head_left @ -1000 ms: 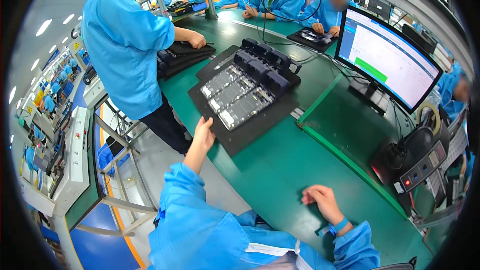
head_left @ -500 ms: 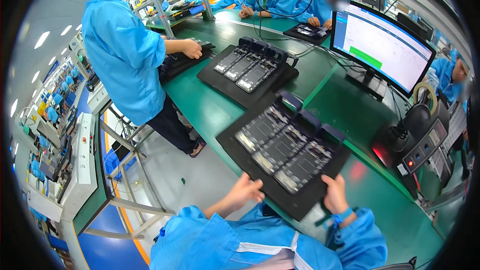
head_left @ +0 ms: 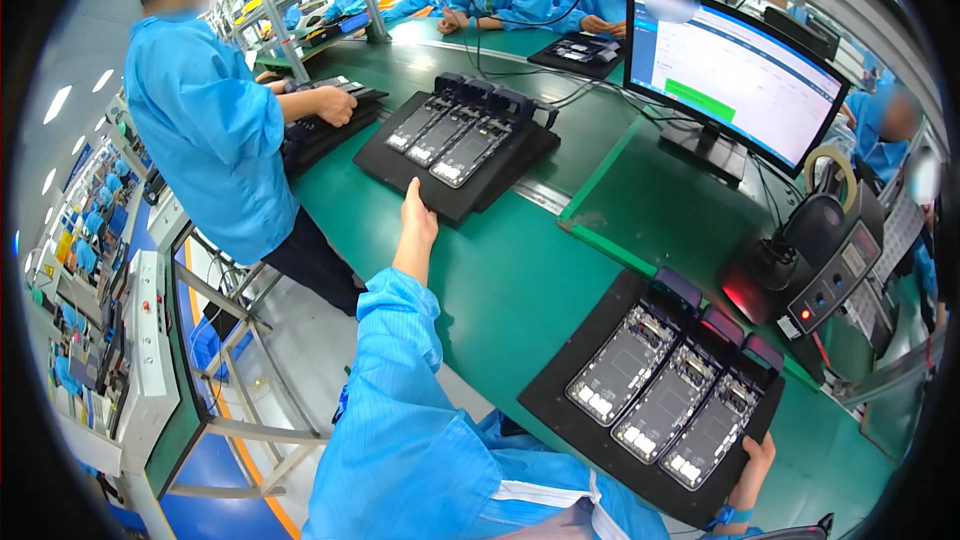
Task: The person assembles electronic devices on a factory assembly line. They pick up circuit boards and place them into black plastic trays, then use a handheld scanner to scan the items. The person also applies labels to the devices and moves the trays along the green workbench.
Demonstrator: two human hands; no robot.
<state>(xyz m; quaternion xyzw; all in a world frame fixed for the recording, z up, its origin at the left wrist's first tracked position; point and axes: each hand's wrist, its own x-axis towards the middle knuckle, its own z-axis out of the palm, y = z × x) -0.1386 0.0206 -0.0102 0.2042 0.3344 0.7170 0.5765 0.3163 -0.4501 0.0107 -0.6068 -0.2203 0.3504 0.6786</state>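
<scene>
My left hand (head_left: 418,222) reaches forward to the near edge of a black tray (head_left: 375,155). Its thumb lies over the edge; the other fingers are partly hidden below. Three opened phones (head_left: 462,152) with bare circuit boards sit side by side on that tray, with dark raised pieces at their far ends. Another black tray (head_left: 548,382) lies at the front right, carrying three similar opened phones (head_left: 665,402). My right hand (head_left: 752,475) grips its right edge, thumb on top and fingers underneath.
A monitor (head_left: 740,70) stands at the back right of the green bench (head_left: 480,275). Beside it are a black device with a red light (head_left: 770,275) and a tape roll (head_left: 830,175). A co-worker (head_left: 200,130) handles trays at the left; others sit across the bench.
The near tray has moved right and down onto the bench side, in my right hand only. My left hand has let go of it and moved forward to the far tray.
</scene>
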